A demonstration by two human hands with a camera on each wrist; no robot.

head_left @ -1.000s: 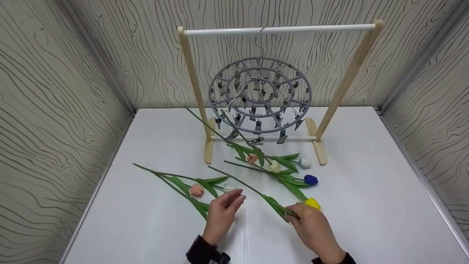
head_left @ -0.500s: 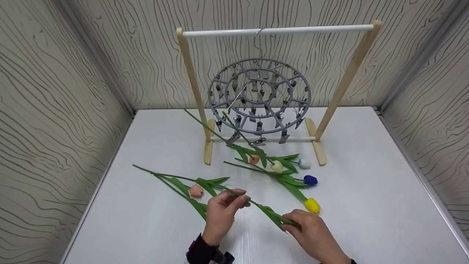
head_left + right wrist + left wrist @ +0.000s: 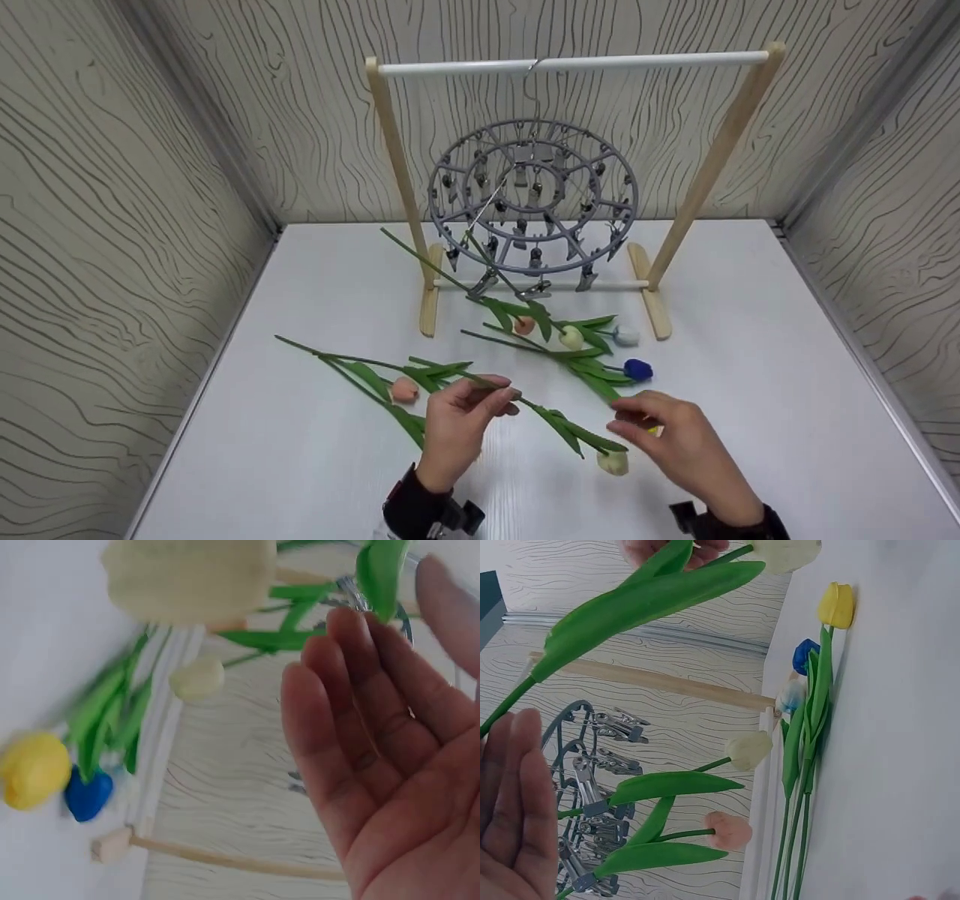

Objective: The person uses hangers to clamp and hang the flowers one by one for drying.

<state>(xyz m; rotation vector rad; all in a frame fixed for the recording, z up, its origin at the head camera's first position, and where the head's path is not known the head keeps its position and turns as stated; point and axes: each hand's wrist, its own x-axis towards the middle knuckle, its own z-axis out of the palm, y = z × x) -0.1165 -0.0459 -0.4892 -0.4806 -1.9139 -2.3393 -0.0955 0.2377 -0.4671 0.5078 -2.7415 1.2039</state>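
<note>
My left hand (image 3: 461, 427) pinches the stem of a cream artificial tulip (image 3: 613, 462) between thumb and fingers. The flower points right and toward me, its green leaves spread along the stem. Just right of that bloom is my right hand (image 3: 679, 439), fingers parted and holding nothing, as the right wrist view also shows. Behind it, a yellow tulip (image 3: 836, 606) lies on the table, mostly hidden by the right hand in the head view. Alongside lie a blue tulip (image 3: 638, 370) and a pale blue-white tulip (image 3: 626, 335).
A grey round clip hanger (image 3: 534, 195) hangs from a wooden rack (image 3: 705, 172). Two of its front clips grip a peach tulip (image 3: 524, 325) and a cream tulip (image 3: 571, 337). More tulips, one peach bloom (image 3: 405, 390) showing, lie at left on the white table (image 3: 757, 360).
The left hand has taken hold of the cream tulip's stem. My right hand has let go of it near the bloom and moved right and up, uncovering the flower.
</note>
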